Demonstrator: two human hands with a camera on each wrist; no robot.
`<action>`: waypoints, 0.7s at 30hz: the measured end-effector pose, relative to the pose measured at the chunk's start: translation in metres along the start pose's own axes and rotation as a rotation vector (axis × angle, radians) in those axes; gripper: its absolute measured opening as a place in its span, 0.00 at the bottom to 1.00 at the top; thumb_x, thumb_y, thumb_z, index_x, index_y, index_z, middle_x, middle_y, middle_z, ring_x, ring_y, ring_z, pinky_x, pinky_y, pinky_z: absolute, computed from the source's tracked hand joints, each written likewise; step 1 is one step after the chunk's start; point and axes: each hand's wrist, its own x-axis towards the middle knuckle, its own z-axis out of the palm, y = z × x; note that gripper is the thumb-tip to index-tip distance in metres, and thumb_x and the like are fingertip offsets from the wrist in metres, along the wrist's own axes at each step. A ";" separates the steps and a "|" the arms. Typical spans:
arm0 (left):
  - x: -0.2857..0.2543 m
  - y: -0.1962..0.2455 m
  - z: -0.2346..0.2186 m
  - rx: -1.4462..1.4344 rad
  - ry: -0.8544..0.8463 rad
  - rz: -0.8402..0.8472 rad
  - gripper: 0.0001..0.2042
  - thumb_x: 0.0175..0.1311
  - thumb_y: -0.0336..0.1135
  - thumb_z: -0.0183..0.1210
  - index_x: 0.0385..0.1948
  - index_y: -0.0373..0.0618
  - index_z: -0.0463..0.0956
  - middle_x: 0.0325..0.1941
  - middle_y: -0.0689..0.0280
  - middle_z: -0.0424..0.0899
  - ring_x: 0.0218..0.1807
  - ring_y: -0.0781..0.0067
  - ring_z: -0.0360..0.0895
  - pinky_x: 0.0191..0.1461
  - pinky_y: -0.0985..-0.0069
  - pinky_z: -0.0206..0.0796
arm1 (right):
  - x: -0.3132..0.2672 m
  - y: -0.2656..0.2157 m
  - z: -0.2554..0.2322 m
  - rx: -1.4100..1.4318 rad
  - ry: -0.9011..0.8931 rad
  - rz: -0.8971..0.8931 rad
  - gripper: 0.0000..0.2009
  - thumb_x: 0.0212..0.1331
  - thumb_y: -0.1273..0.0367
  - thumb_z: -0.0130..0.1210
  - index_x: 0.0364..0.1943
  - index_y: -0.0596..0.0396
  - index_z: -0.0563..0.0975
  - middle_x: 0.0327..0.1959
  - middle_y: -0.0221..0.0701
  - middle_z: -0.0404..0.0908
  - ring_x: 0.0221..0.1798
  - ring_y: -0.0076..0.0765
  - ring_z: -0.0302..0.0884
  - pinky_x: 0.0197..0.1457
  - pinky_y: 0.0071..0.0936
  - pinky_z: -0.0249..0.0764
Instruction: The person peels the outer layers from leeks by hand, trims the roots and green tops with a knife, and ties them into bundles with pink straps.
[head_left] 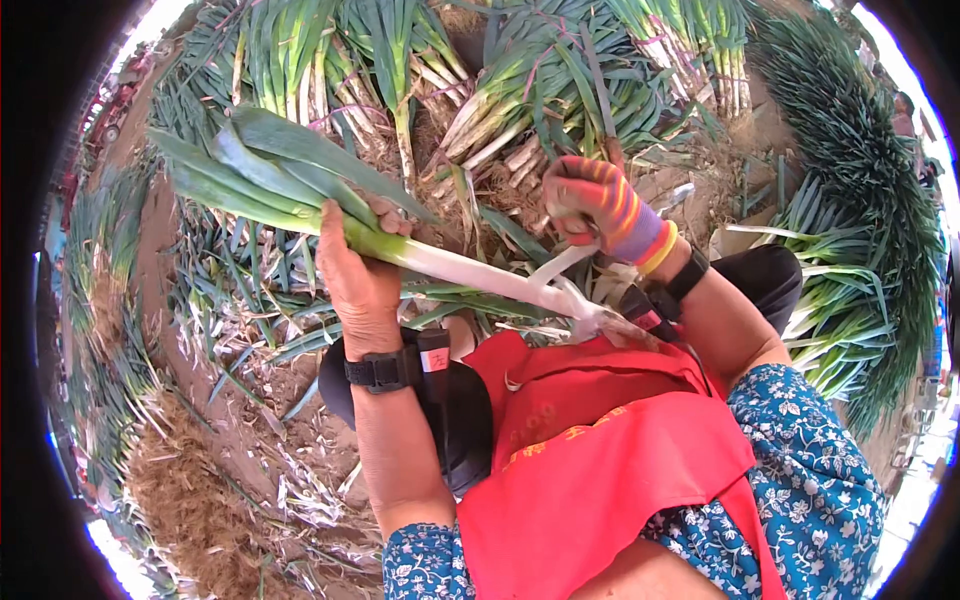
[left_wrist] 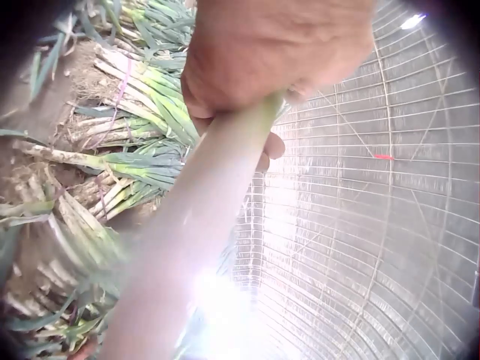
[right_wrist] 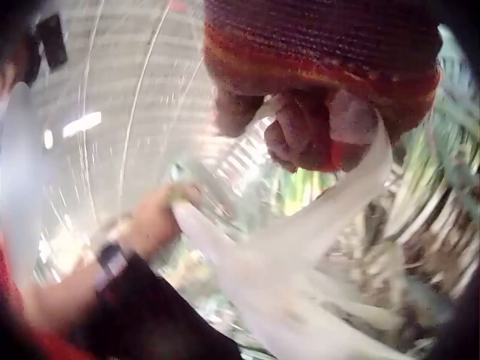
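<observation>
A large leek (head_left: 460, 272) lies slantwise across the person's lap, green leaves at upper left, root end by the red apron. The bare left hand (head_left: 362, 262) grips it where the white shank turns green; in the left wrist view the fingers curl round the shank (left_wrist: 202, 195). The right hand (head_left: 605, 215), in a striped glove, pinches a pale strip of outer skin (head_left: 565, 262). That strip stands away from the shank but joins it near the root end. In the right wrist view, the strip (right_wrist: 337, 214) runs taut from the gloved fingers (right_wrist: 300, 135).
Tied leek bundles (head_left: 510, 100) lie in front on bare soil. A dense leek pile (head_left: 840, 130) rises at right, with loose leeks (head_left: 830, 280) nearer. Peeled scraps (head_left: 310, 500) litter the ground at left. A long grey blade-like strip (head_left: 597, 80) juts up beyond the glove.
</observation>
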 end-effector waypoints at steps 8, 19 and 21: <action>-0.009 -0.013 0.001 0.278 0.227 0.148 0.17 0.62 0.46 0.46 0.37 0.38 0.66 0.28 0.59 0.73 0.27 0.69 0.69 0.30 0.68 0.65 | -0.076 0.112 -0.131 -1.764 -0.348 0.115 0.18 0.52 0.52 0.51 0.41 0.47 0.76 0.30 0.39 0.78 0.32 0.45 0.75 0.35 0.34 0.71; 0.011 -0.002 -0.037 0.271 0.326 0.217 0.19 0.65 0.47 0.44 0.42 0.37 0.65 0.29 0.59 0.71 0.31 0.64 0.70 0.35 0.66 0.67 | -0.075 0.057 -0.063 -1.599 0.159 -0.223 0.20 0.42 0.51 0.58 0.33 0.51 0.78 0.27 0.38 0.77 0.31 0.48 0.75 0.34 0.38 0.71; 0.008 -0.009 -0.032 0.274 0.321 0.231 0.19 0.66 0.47 0.43 0.44 0.37 0.63 0.31 0.58 0.72 0.32 0.63 0.70 0.39 0.65 0.67 | -0.069 0.062 -0.064 -1.608 0.042 -0.197 0.18 0.40 0.53 0.59 0.29 0.51 0.78 0.25 0.37 0.76 0.30 0.47 0.75 0.33 0.37 0.71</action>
